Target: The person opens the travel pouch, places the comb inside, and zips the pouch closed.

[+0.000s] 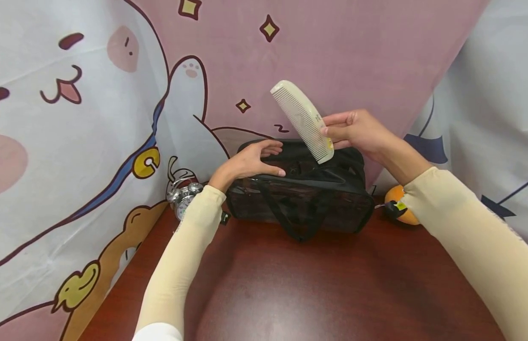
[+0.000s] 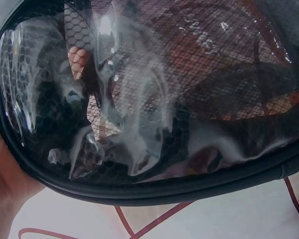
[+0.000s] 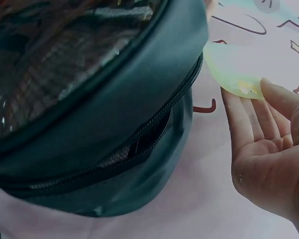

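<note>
My right hand [image 1: 362, 132] pinches a pale cream comb [image 1: 306, 113] by one end, between thumb and fingers. The comb slants above the bag with its teeth toward the lower left; in the right wrist view its lower end [image 3: 229, 82] looks pale yellow-green. A black toiletry bag [image 1: 344, 203] with see-through sides and a hanging strap stands upright on the table. Its zipper [image 3: 149, 124] is parted in the right wrist view. My left hand [image 1: 257, 158] rests on the bag's top with thumb and fingers spread. The bag's contents are hard to make out.
A silver twin-bell alarm clock [image 1: 183, 201] stands left of the bag, partly behind my left sleeve. An orange-and-black round object [image 1: 402, 206] sits at the right, beside my right forearm. The reddish-brown table [image 1: 281, 289] meets a printed cloth backdrop [image 1: 353, 57] behind.
</note>
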The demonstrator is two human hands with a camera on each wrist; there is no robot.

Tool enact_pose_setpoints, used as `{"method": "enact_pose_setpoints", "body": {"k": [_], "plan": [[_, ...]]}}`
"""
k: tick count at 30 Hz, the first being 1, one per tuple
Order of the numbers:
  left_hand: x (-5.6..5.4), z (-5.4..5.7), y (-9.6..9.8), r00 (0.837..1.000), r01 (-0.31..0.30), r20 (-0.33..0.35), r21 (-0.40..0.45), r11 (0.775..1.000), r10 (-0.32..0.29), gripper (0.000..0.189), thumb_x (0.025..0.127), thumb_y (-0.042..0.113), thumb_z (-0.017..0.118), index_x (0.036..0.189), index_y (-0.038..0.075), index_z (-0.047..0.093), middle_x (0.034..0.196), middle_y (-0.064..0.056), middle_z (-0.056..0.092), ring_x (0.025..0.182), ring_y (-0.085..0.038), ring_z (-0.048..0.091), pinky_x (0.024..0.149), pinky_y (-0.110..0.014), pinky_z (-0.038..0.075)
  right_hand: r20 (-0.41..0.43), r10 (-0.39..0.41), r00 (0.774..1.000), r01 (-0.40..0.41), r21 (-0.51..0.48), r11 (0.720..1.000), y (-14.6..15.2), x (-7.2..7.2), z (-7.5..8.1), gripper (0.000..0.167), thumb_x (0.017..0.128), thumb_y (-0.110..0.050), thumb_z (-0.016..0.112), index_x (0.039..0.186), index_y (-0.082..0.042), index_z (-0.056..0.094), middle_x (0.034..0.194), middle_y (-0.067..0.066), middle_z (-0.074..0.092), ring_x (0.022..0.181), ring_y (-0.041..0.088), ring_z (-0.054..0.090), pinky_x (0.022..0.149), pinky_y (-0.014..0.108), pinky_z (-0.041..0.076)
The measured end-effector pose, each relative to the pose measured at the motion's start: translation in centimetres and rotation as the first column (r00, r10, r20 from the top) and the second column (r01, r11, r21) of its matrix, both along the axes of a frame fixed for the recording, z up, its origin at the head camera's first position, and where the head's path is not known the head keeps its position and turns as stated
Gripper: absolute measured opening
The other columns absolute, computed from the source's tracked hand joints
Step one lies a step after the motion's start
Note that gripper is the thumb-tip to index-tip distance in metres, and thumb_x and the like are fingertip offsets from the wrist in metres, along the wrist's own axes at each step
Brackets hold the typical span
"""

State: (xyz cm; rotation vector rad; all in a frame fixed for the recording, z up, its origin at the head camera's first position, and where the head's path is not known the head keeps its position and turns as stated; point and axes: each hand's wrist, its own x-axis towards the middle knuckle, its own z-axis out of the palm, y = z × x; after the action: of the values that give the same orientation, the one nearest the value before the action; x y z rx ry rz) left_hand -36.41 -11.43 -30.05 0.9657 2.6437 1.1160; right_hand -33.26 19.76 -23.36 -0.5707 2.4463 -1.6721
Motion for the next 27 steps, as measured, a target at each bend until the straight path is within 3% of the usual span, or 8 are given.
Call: {"method": "enact_pose_setpoints", "body": {"k": [4, 12, 21, 27], "plan": [[0.0, 0.1, -0.1, 1.0, -0.004, 0.006, -0.005, 1.0, 0.004, 0.089, 0.089, 0.036, 0.087, 0.161, 0.013, 0.042, 0.158, -0.006, 0.055, 0.148, -0.024, 0.051, 0.127, -0.044, 0.038, -0.031, -0.001, 1.0, 0.004, 0.1, 0.995, -0.1, -0.2, 0.2, 0.044, 0.102, -0.023, 0.072, 0.14, -0.001, 0.067, 0.112, -0.007, 0.081, 0.1, 0.007, 0.077, 0.082, 0.027, 0.064], [0.0, 0.1, 0.2, 1.0, -0.015, 0.0, -0.016, 1.0, 0.015, 0.089, 0.089, 0.036, 0.087, 0.161, 0.013, 0.04, 0.159, -0.006, 0.054, 0.149, -0.024, 0.05, 0.126, -0.043, 0.038, 0.027, 0.024, 0.999, -0.031, 0.303, 0.952, 0.3, -0.7, 0.0, 0.042, 0.1, -0.026, 0.075, 0.137, -0.005, 0.072, 0.115, 0.001, 0.082, 0.097, 0.007, 0.076, 0.08, 0.029, 0.065], [0.4, 0.0, 0.4, 0.997, -0.074, 0.016, -0.042, 0.996, 0.074, 0.101, 0.086, 0.041, 0.089, 0.166, 0.015, 0.032, 0.163, -0.008, 0.05, 0.152, -0.029, 0.048, 0.124, -0.047, 0.041, 0.037, 0.114, 0.993, -0.117, 0.481, 0.869, 1.0, -0.6, 0.5, 0.041, 0.1, -0.023, 0.075, 0.135, -0.004, 0.072, 0.126, 0.013, 0.077, 0.105, 0.012, 0.073, 0.082, 0.031, 0.064], [0.5, 0.1, 0.3, 0.997, -0.073, -0.004, -0.038, 0.997, 0.072, 0.095, 0.086, 0.041, 0.089, 0.163, 0.017, 0.039, 0.161, -0.008, 0.051, 0.151, -0.028, 0.048, 0.125, -0.051, 0.04, 0.056, 0.149, 0.987, -0.156, 0.541, 0.827, 0.8, -0.5, 1.1, 0.039, 0.099, -0.021, 0.076, 0.132, 0.0, 0.073, 0.122, 0.015, 0.078, 0.105, 0.015, 0.073, 0.081, 0.033, 0.064]]}}
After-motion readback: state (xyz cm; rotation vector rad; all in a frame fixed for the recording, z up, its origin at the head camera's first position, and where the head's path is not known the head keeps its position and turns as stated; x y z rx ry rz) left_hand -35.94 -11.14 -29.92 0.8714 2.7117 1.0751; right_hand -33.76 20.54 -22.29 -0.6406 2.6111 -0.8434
